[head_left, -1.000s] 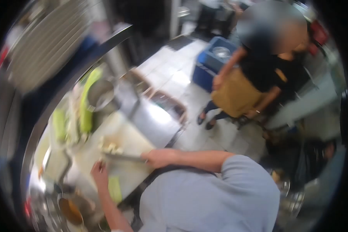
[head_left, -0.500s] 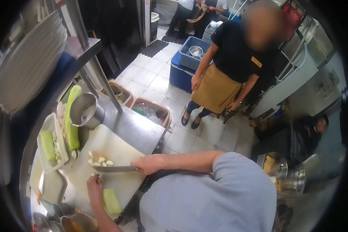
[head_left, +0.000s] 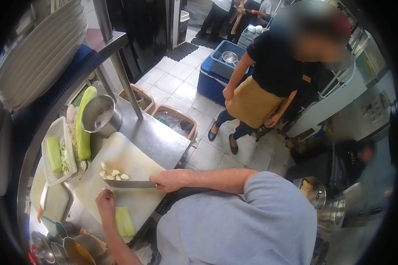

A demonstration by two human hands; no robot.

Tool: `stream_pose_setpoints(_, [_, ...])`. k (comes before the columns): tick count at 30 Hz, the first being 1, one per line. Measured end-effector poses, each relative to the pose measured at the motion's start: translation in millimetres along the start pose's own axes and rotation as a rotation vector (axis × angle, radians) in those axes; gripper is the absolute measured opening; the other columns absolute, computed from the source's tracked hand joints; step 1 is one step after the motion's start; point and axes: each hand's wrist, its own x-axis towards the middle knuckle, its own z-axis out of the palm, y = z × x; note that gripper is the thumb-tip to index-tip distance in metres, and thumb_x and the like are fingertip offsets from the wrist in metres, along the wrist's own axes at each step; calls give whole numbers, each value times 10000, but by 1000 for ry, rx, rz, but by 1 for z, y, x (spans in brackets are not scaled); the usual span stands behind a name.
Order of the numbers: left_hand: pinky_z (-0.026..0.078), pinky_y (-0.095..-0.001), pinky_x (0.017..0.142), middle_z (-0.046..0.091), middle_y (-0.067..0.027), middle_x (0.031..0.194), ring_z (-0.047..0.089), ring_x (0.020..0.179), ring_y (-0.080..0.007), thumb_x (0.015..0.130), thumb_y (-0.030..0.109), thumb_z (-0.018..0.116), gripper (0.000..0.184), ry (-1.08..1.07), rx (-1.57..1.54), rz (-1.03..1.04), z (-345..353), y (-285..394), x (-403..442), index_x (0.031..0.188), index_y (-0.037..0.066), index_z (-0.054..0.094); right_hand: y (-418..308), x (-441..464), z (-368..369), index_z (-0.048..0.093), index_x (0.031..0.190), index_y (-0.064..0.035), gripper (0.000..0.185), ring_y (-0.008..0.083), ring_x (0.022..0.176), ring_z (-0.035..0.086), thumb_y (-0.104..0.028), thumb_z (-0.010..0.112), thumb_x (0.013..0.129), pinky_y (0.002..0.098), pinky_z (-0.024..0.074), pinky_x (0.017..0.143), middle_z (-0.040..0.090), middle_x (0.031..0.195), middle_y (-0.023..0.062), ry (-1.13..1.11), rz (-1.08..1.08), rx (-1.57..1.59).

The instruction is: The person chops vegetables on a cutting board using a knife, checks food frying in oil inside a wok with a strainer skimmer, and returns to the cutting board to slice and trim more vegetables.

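Observation:
My right hand [head_left: 166, 181] is wrapped round the handle of a kitchen knife [head_left: 130, 184], its blade lying across the white cutting board [head_left: 139, 157]. Against the blade's far side sit several cut zucchini chunks [head_left: 115, 172]. Just below the blade's tip, my left hand [head_left: 105, 203] rests on the board with its fingers curled together; whatever they pinch is too small to make out. Beside the left wrist lie peeled pale green zucchini lengths [head_left: 124, 221].
A white basket [head_left: 71, 170] holds zucchini pieces, beside a long green squash [head_left: 83, 128] and a metal pot [head_left: 112, 119]. Another knife [head_left: 43, 196] lies on a second board [head_left: 57, 205]. A person in a tan apron [head_left: 252, 104] stands across the steel table [head_left: 161, 137].
The knife still lies by the chunks, and both hands have barely shifted. The person opposite has leaned forward and lowered the head. The camera view has tilted slightly.

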Motion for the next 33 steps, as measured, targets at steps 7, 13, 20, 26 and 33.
stream_pose_setpoints(7, [551,-386,921,649,-173,1279,642,1144,-284,926,90,659,368,202,-122,-171,-18,3,-5,1289,31,632,-2,1,2,542,1200,-55,312,441,943,648,-159,583,908,506,507,808,664,962,253,-50,53,-5])
stream_pose_setpoints(13, [535,-391,870,706,-175,1066,688,946,-321,847,107,703,241,145,-24,-313,-55,-17,-60,1065,4,703,-15,8,-18,491,1033,12,211,495,871,611,-145,593,937,515,458,716,638,859,295,-25,107,76])
stream_pose_setpoints(20, [538,-387,845,713,-178,967,683,918,-344,796,128,724,296,91,24,-354,-38,-19,-102,1064,10,679,-36,5,-33,463,1020,7,218,481,800,620,-124,616,935,500,466,680,641,822,282,-55,-12,29])
stream_pose_setpoints(26, [537,-385,857,709,-204,991,685,945,-344,788,129,702,365,138,-97,-525,-44,-32,-126,1135,26,662,-35,22,-18,459,1005,18,219,476,778,624,-114,619,934,495,465,663,642,800,273,-164,109,127])
stream_pose_setpoints(33, [515,-420,919,678,-191,1090,645,1024,-359,826,155,693,400,202,282,-193,-30,-30,-89,1212,62,651,-26,24,-21,448,992,23,229,478,747,575,-123,614,934,477,447,645,614,763,261,111,-89,-24])
